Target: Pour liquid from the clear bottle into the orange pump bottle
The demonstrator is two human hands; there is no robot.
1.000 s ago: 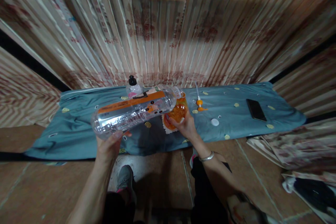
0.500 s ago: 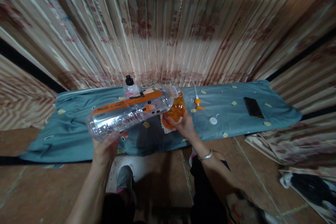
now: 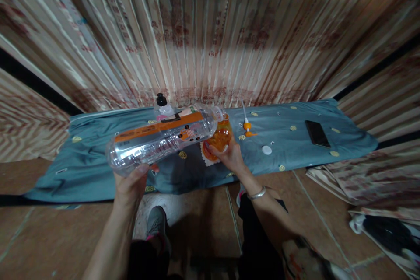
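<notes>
A large clear bottle (image 3: 160, 138) with an orange label lies tilted in the air, held near its base by my left hand (image 3: 131, 181). Its mouth points right, at the top opening of an orange bottle (image 3: 220, 138). My right hand (image 3: 231, 155) is wrapped round that orange bottle, which stands on a white scalloped mat (image 3: 210, 163). Behind the clear bottle is a small bottle with a black cap (image 3: 161, 100). An orange pump top (image 3: 247, 127) with a white tube lies to the right of the orange bottle, and a white round lid (image 3: 267, 150) lies near it.
A blue-green cloth (image 3: 92, 157) with yellow patterns covers the low table. A black phone (image 3: 317, 133) rests at its right. Patterned curtains (image 3: 197, 43) hang behind and at both sides. Below, a grey shoe (image 3: 156, 223) shows on the tiled floor.
The base of the clear bottle has shifted very slightly left, together with my left hand. My right hand keeps its hold on the orange bottle.
</notes>
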